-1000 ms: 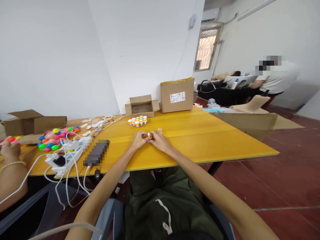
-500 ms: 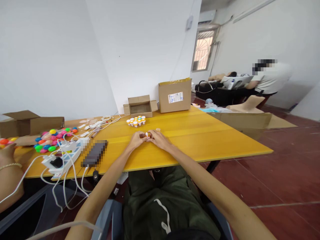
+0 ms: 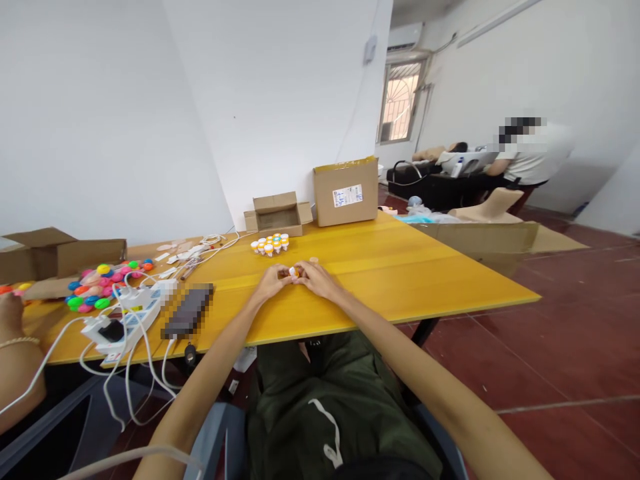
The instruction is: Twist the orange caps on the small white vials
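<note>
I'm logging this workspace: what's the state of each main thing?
Small white-and-orange piece: held between left hand and right hand
White-topped orange pieces: grouped on yellow wooden table
Small brown cardboard box: open, flaps spread
Labelled brown cardboard box: taped closed
Brown cardboard box at far left: open
Dark rectangular phone: cable connected, screen obscured
White plastic power strip: plugs inserted
Multicoloured rounded pieces: piled loosely

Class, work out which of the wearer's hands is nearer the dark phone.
Left. The left hand is to the right of the dark phone, apart from it; the right hand is farther right.
</note>
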A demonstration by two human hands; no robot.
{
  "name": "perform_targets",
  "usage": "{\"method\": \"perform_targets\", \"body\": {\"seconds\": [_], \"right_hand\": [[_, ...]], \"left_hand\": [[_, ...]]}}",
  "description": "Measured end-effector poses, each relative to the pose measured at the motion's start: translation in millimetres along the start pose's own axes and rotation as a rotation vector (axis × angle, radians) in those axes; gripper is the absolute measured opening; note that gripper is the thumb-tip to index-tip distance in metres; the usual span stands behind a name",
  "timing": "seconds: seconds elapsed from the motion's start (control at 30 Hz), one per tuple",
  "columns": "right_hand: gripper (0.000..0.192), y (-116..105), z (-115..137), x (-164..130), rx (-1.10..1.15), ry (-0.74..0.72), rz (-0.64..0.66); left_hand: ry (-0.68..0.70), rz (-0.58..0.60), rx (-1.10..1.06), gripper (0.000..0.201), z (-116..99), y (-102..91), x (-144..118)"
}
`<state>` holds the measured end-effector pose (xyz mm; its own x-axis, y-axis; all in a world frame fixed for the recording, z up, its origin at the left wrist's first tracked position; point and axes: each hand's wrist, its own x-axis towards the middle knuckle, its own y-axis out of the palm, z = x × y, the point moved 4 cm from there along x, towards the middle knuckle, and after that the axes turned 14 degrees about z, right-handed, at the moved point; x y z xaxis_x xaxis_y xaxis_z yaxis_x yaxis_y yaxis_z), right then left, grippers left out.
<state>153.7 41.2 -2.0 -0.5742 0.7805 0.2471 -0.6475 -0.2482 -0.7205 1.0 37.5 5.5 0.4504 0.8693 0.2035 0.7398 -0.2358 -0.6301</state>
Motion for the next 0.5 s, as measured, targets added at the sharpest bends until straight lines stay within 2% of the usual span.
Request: {"method": "perform_targets", "body": {"seconds": [0.5], "right_hand": [[0.027,-0.4,-2.7,0.7,0.047,-0.013,-0.001]], "left_hand": [[0.038,0.026,0.021,0.012,2.3,-1.0,-0.1]]}}
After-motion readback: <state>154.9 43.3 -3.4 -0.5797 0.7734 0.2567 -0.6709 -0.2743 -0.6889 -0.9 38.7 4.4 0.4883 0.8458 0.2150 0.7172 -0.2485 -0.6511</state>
